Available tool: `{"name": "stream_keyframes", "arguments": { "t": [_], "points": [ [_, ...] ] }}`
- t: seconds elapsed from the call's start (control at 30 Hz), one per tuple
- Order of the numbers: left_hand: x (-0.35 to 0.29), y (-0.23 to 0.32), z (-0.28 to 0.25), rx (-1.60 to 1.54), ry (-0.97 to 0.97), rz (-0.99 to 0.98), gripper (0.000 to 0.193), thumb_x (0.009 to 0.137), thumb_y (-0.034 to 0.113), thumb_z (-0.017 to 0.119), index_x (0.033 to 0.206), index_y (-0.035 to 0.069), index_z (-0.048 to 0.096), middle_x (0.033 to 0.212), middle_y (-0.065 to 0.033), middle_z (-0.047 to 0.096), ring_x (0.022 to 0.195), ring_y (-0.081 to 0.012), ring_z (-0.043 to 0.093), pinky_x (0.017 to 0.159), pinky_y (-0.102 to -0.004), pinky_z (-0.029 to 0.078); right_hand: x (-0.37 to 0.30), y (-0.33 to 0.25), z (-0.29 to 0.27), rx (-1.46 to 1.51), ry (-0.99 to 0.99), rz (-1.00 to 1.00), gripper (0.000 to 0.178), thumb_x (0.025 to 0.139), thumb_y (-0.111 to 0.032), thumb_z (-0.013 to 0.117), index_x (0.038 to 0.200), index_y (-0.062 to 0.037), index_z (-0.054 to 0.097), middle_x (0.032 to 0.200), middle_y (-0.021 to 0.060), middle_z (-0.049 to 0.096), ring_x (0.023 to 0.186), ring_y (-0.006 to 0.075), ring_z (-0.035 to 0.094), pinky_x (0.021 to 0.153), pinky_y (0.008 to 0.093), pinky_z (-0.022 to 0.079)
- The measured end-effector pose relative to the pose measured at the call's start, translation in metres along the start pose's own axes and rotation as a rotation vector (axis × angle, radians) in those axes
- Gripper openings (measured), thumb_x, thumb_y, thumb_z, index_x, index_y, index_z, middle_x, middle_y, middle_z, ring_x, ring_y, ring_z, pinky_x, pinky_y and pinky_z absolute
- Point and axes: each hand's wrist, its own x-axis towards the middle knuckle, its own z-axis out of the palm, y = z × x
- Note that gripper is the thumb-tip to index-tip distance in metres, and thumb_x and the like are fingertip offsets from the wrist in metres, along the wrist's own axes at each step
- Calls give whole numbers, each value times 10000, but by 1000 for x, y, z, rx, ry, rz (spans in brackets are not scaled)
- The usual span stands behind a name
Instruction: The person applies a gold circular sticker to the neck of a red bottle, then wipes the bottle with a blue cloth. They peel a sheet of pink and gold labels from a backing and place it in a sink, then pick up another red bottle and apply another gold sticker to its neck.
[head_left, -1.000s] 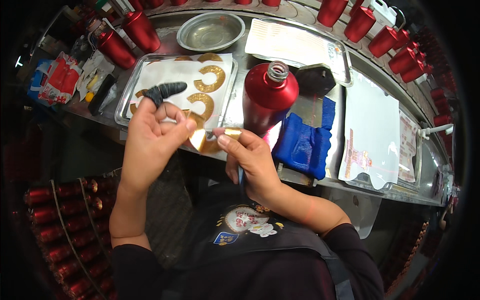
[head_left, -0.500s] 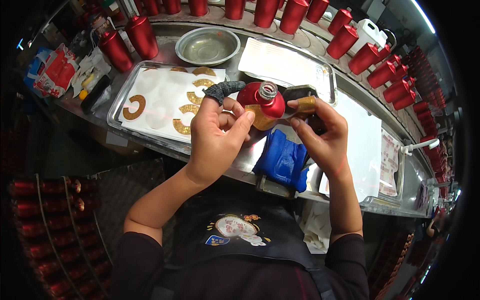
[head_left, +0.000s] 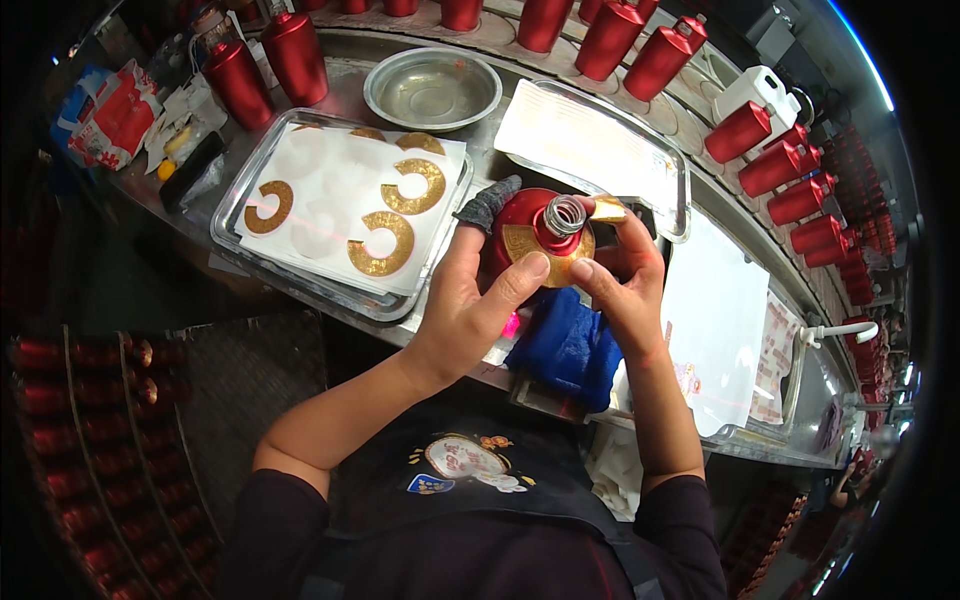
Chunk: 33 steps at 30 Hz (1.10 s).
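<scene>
A red bottle [head_left: 514, 212] with an uncapped, threaded glass neck tilts toward me between both hands. A gold ring-shaped label [head_left: 522, 242] lies on its shoulder, curving around the neck. My left hand [head_left: 470, 312] is closed around the bottle's left side, thumb on the label, with a dark cover [head_left: 488, 204] on one finger. My right hand [head_left: 636, 305] is closed at the right side, its thumb pressing the label's near edge. Something gold [head_left: 607, 209] shows at a right fingertip; I cannot tell whether it is label or finger cover. Below the bottle is a blue cloth [head_left: 567, 345].
Left, a tray [head_left: 232, 238] holds a white sheet with gold ring labels [head_left: 382, 245]. Behind stand a metal bowl [head_left: 432, 90] and another tray [head_left: 683, 215] with white sheets. Red bottles [head_left: 608, 40] line the conveyor. White sheets [head_left: 712, 330] lie at right.
My right hand has moved in against the bottle, and its thumb now presses the label. The label lies flatter around the neck. The bottle has shifted slightly right and down in view.
</scene>
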Motion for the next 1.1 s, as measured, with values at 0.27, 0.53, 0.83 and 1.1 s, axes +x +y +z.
{"name": "stream_keyframes", "arguments": {
  "t": [0.27, 0.53, 0.83, 1.1],
  "points": [
    [12, -9, -15, -157, -156, -85, 475, 981, 150, 599, 1402, -12, 449, 1289, -93, 579, 1176, -146, 550, 1038, -303, 434, -10, 4, 2, 223, 22, 5, 701, 779, -134, 807, 1387, 13, 488, 1258, 104, 589, 1134, 175, 606, 916, 274, 517],
    [11, -7, -16, -252, -147, -79, 479, 970, 124, 617, 1398, -15, 452, 1310, -99, 568, 1196, -151, 545, 1048, -309, 431, -7, -1, -1, 440, -15, 176, 651, 793, -112, 784, 1366, 7, 497, 1254, 119, 586, 1101, 177, 620, 898, 281, 526],
    [13, -6, -18, -277, -126, -92, 454, 970, 107, 625, 1379, -19, 471, 1291, -98, 586, 1176, -145, 556, 1041, -312, 441, -7, -7, 7, 265, 24, 94, 618, 823, -149, 773, 1361, 2, 509, 1179, 79, 609, 881, 122, 611, 754, 250, 511],
    [14, -9, -17, -233, -114, -57, 491, 972, 111, 620, 1411, -20, 444, 1308, -103, 574, 1194, -150, 548, 1060, -315, 424, -8, -5, 8, 289, 76, 137, 549, 859, -173, 718, 1349, -15, 528, 997, 25, 641, 553, 37, 441, 478, 189, 330]
  ]
}}
